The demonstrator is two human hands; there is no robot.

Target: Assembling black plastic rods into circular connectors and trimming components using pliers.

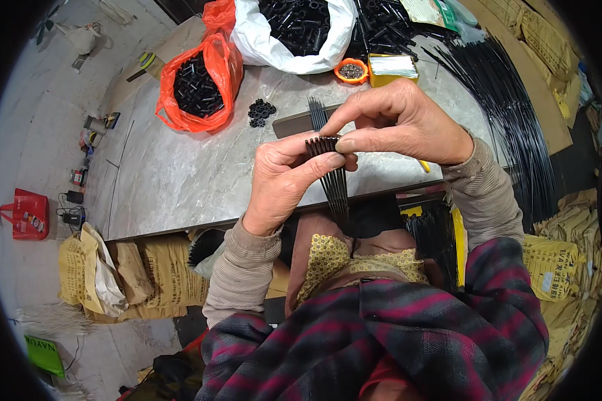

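Observation:
Above the table's front edge, my left hand is closed around a fanned bundle of thin black rods, thumb in front and fingers behind. A row of dark rod ends or small caps stands up side by side over that thumb. My right hand pinches the right end of this row between thumb and index finger. What exactly lies in that pinch is too small to tell. More thin rods show beyond the hands, across a dark grey bar on the table; the fingers hide how they join the bundle.
On the grey table stand a red bag and a white sack of black tubular parts, an orange dish and a yellow box. Small black rings lie left. Long black rods lie right.

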